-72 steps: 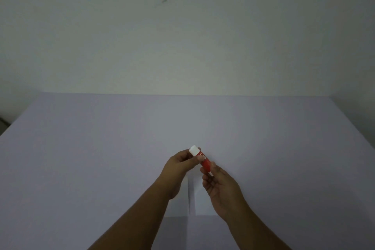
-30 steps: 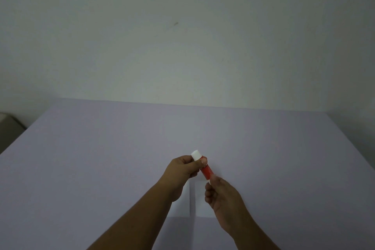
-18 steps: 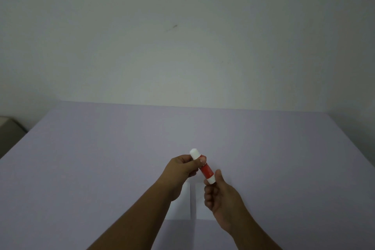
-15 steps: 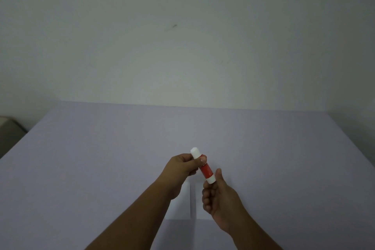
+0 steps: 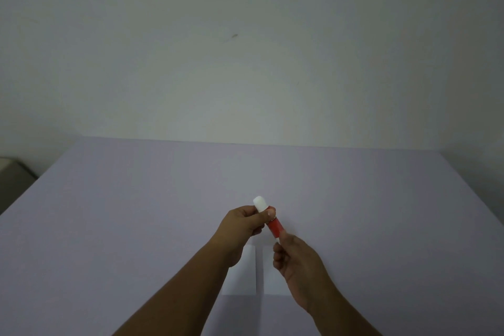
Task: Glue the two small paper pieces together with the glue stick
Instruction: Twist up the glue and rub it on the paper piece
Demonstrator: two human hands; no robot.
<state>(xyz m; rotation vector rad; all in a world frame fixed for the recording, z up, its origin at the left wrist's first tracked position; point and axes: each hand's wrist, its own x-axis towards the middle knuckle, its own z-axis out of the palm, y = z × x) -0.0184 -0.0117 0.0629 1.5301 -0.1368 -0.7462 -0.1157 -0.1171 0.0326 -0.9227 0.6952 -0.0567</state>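
Observation:
A red glue stick (image 5: pixel 274 226) with a white cap (image 5: pixel 260 203) is held tilted above the table, cap end pointing away from me. My left hand (image 5: pixel 242 226) grips its upper end just below the cap. My right hand (image 5: pixel 297 262) pinches the white base at its lower end. Two small white paper pieces lie flat side by side under my hands: the left piece (image 5: pixel 245 278) and the right piece (image 5: pixel 271 281), with a narrow gap between them. My wrists hide parts of both.
The lilac table (image 5: pixel 136 213) stretches wide on all sides, with its far edge against a plain pale wall (image 5: pixel 245 63). A grey object (image 5: pixel 11 180) sits beyond the table's left edge.
My right hand's fingers have closed back onto the stick's white base, which showed bare half a second ago. The left hand's grip near the cap holds steady.

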